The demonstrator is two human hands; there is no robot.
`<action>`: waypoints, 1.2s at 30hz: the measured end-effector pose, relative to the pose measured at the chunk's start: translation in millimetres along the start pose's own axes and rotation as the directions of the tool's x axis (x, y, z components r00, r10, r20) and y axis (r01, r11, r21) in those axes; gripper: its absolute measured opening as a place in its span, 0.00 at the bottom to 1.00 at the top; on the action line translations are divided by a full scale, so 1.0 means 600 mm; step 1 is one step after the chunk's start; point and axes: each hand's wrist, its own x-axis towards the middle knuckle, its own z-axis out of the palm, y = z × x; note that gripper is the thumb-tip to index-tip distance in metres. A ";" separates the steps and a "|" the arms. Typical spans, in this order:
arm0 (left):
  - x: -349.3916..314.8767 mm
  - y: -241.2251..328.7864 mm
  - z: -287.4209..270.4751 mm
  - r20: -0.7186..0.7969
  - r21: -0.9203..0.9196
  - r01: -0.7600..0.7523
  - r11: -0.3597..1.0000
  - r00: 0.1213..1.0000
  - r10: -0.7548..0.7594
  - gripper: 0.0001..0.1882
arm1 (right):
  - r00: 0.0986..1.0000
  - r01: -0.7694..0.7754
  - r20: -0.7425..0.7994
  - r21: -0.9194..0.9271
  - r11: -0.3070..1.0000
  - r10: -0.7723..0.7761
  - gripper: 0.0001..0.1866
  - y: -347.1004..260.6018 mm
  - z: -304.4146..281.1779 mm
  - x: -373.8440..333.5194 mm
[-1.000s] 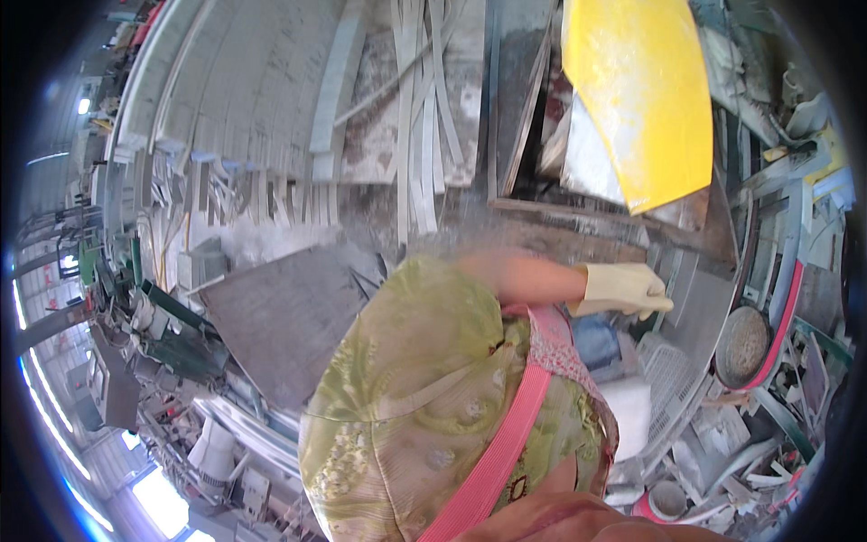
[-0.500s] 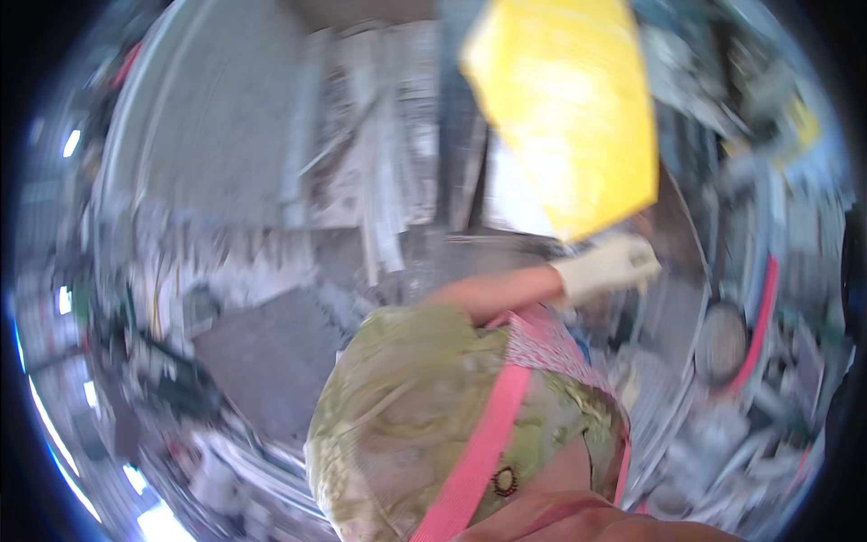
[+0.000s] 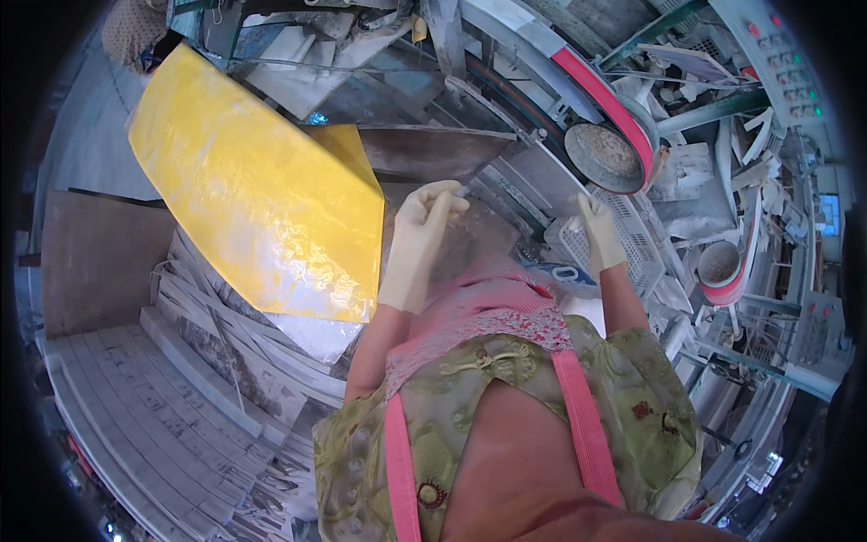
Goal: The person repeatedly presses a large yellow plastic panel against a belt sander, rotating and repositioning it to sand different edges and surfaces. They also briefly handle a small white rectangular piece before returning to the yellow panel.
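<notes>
Both my hands wear cream-coloured gloves and are raised in front of my pink apron. My left hand (image 3: 421,237) is closed, its fingers curled together just right of a large shiny yellow sheet (image 3: 271,194). Whatever may be in those fingers is too small to make out. Farther right, my right hand (image 3: 600,237) has its fingers drawn together by the near corner of a flat grey panel (image 3: 542,176). Whether it grips that panel I cannot tell. A white perforated plastic basket (image 3: 623,248) lies beside and partly behind my right hand.
A belt machine with a pink-red belt (image 3: 607,104) and a round pan of grit (image 3: 603,154) stands ahead right. Button panels (image 3: 784,72) are at far right. Stacked grey strips (image 3: 153,406) lie at left, below a brown board (image 3: 104,262). Broken slabs (image 3: 312,72) lie at the back.
My view has swung right, so the yellow sheet now appears at the left. The earlier frame is blurred and shows one gloved hand; now both are visible, raised and apart.
</notes>
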 end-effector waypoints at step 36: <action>0.191 0.006 -0.043 -0.735 0.433 -0.042 0.900 0.562 0.380 0.18 | 0.733 0.601 0.453 -0.782 0.168 -0.508 0.18 -0.301 -0.061 0.634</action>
